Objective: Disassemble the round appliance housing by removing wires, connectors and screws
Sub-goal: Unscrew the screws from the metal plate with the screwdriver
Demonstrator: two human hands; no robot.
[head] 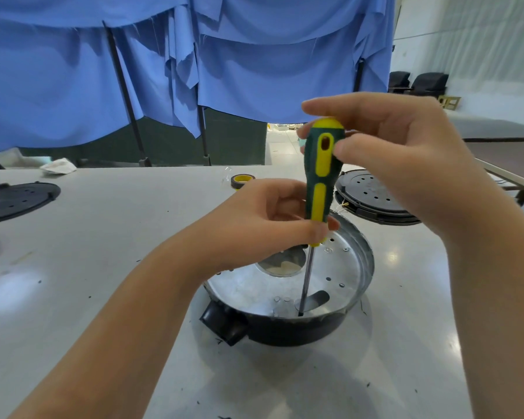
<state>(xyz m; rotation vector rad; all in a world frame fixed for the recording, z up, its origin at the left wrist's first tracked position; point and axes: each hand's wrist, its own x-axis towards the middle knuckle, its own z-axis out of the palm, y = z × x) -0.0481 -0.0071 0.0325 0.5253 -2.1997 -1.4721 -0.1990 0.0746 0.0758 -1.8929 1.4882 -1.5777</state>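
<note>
Working screw: we have the screwdriver (319, 189) standing nearly upright, its tip down at the near inner edge of the round housing (288, 297), beside a slot in the metal floor; the screw head itself is too small for us to make out.
Housing place: it sits on the worktop (103, 267) near the middle, slightly right, with a black lug jutting from its near-left side.
Left hand (263, 225): our fingers and thumb curl round the lower end of the handle, steadying it just above the bare shaft.
Right hand (400, 152): our thumb and fingertips pinch the rounded top of the handle, placed for twisting.
Handling, housing: we judge it stiff and fairly light, a thin metal pan in a dark plastic ring; nothing holds it down now, so it may turn or slide on the smooth worktop under torque.
Where to hold: we would grip the dark outer rim or the lug, keeping off the thin metal edge, which may be sharp.
Handling, screws: small and easily lost; we would lift them out singly.
Other things: two dark perforated covers, one far left (15, 201) and one far right (372, 195), and a tape roll (242, 180) beyond our hands.
</note>
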